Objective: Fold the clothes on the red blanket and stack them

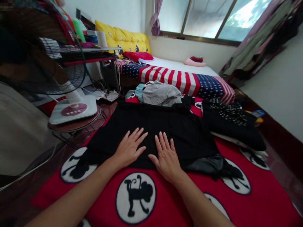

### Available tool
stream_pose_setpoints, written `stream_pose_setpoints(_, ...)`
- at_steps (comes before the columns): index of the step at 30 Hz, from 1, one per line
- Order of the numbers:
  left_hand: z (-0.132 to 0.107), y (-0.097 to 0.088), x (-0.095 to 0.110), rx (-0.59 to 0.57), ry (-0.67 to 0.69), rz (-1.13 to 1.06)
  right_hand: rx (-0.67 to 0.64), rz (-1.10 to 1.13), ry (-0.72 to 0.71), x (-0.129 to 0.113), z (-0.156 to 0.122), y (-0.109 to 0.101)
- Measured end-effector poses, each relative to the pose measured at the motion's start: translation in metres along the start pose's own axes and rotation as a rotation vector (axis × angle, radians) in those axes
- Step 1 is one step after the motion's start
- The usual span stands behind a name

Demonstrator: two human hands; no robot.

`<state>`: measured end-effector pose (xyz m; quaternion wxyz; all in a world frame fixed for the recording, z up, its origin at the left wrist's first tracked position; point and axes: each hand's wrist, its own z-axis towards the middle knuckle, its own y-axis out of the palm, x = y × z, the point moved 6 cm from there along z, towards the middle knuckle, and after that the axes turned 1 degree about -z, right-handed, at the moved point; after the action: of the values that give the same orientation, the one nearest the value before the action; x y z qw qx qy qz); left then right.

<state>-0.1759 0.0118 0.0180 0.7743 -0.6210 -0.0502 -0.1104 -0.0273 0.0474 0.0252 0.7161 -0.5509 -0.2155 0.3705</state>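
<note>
A black garment [151, 118] lies spread out over a red blanket [165, 201] printed with white circles and dark monkey figures. My left hand [130, 147] rests flat on the garment, fingers stretched out. Beside it, my right hand [166, 157] also lies flat on the black cloth with its fingers spread. Neither hand grips anything. At the lower right, a shinier dark part [205, 164] of the garment trails onto the blanket. I cannot tell exactly what kind of garment it is.
Behind the garment sits a rumpled grey cloth pile [162, 93]. Folded dark clothes [234, 126] are stacked at the right. An electric fan [73, 110] stands on a round stool at the left. Farther back is a bed with a stars-and-stripes cover [169, 75].
</note>
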Motion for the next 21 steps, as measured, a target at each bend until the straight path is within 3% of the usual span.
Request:
stream_pose_setpoints(6, -0.012, -0.003, -0.026, 0.011, -0.084, 0.157, -0.028, -0.169, 0.156, 0.071, -0.070, -0.011)
stream_pose_setpoints(10, -0.025, -0.005, -0.039, 0.062, -0.137, 0.221, -0.011, -0.232, 0.291, 0.099, -0.093, -0.020)
stream_pose_setpoints(12, -0.026, -0.008, -0.032, 0.098, -0.131, 0.221, -0.003, -0.238, 0.359, 0.095, -0.088, -0.024)
stream_pose_setpoints(14, -0.020, -0.009, -0.008, 0.113, -0.051, 0.190, 0.007, -0.217, 0.363, 0.075, -0.070, -0.025)
stream_pose_setpoints(18, 0.000, 0.004, 0.048, -0.005, 0.196, 0.085, -0.053, -0.080, 0.077, 0.011, -0.026, -0.010)
stream_pose_setpoints(21, 0.001, 0.009, 0.041, -0.027, 0.151, 0.083, -0.058, -0.057, 0.013, 0.004, -0.022, -0.001)
